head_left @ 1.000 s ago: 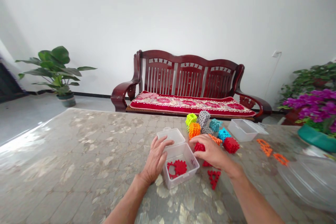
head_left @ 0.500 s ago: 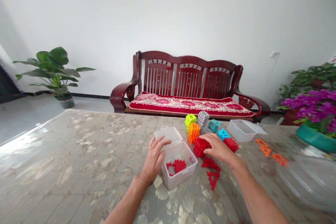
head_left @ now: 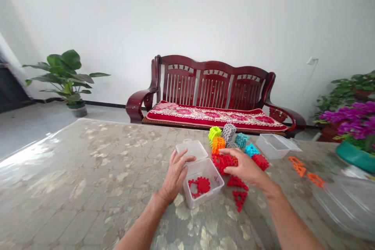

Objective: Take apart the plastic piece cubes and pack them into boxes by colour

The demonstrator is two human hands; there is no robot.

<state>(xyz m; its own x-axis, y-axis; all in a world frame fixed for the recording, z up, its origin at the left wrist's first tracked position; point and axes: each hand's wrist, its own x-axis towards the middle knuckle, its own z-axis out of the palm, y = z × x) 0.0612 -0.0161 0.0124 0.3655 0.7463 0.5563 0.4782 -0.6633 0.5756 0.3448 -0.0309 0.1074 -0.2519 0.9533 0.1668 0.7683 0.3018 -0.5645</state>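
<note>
My left hand rests with spread fingers on the left rim of a small clear plastic box whose lid hangs open behind it. Flat red toothed pieces lie inside the box. My right hand is closed on a red block of joined toothed pieces, just right of the box. Two loose red pieces lie on the table under my right wrist.
Green, orange, grey, teal, blue and red blocks cluster behind the box. A second clear box and loose orange pieces lie to the right. A clear lid sits at far right, by a purple-flowered pot. A wooden bench stands beyond the table.
My right hand moved from over the loose red pieces to the red block and gripped it. The left hand stayed on the box rim.
</note>
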